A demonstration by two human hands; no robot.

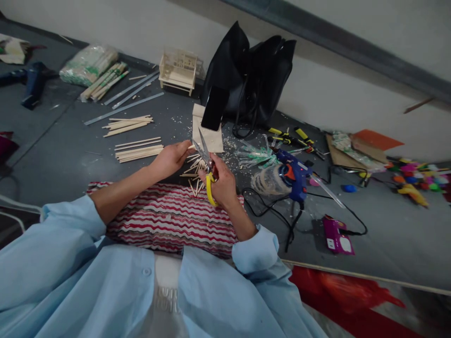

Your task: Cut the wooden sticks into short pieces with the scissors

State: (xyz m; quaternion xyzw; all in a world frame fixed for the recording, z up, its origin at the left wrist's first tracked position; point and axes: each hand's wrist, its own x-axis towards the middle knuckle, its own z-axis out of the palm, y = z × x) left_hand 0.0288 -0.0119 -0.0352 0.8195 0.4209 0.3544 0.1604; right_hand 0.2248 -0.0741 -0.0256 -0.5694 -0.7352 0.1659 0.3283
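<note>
**stickfan:** So the right hand (221, 184) has its grip closed round the yellow handles of the snips (206, 162), blades apart and pointing up and away from the body. The left hand (171, 158) pinches a thin wooden stick (192, 147) at one end, fingers closed on it, and feeds it in right at the blades. All of this hangs just over the heap of cut pieces (195, 172), which lies on the grey floor (70, 141) at the far edge of the striped cloth (169, 216).

**glueguy:** My worry is how close those left fingertips sit to the blades. If the stick slips or the hand creeps forward, the cut catches skin, I'd say.

**stickfan:** Also the offcut. A hard snap could fling it off past the heap, towards the blue glue gun (294, 176) to the right of the heap, or up at the face.

**glueguy:** And that gun's black cord (275, 213) loops close to the right of the cloth. An elbow snagging it could drag the gun over. Can't tell if it's hot.

**stickfan:** The phone (214, 108) propped on the black bag (250, 80) beyond the heap looks tippy too.
</note>
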